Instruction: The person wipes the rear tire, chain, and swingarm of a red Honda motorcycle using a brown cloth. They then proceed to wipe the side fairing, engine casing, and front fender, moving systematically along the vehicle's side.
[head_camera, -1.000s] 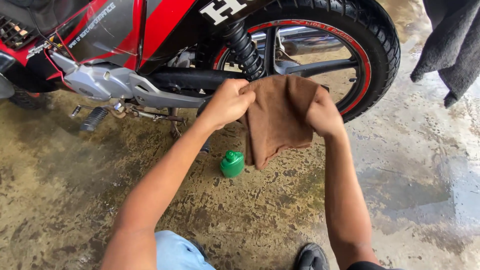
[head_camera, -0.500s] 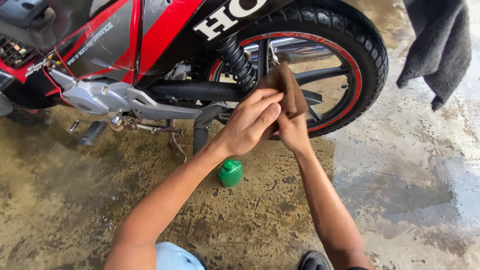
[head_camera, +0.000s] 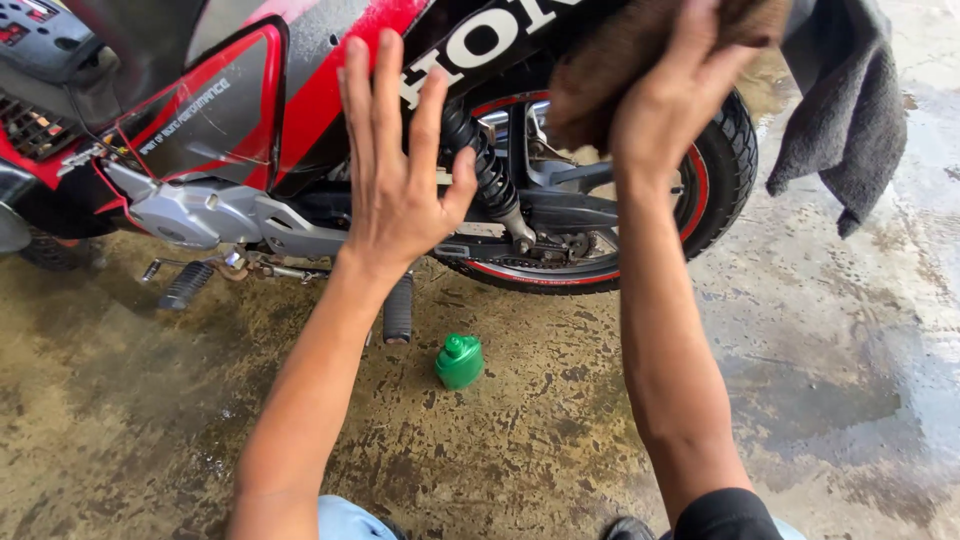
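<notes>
Pressing a brown cloth (head_camera: 640, 50) against the motorcycle (head_camera: 300, 110) tail, the right hand (head_camera: 680, 90) grips it bunched. Left hand (head_camera: 395, 170) is spread wide, empty, before the side panel. Green bottle (head_camera: 459, 361) stands below, between both forearms.

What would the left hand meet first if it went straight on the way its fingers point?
Probably the motorcycle's red side panel. The left hand is open, fingers spread and pointing up toward the bodywork; the picture does not show how far the hand is from it.
</notes>
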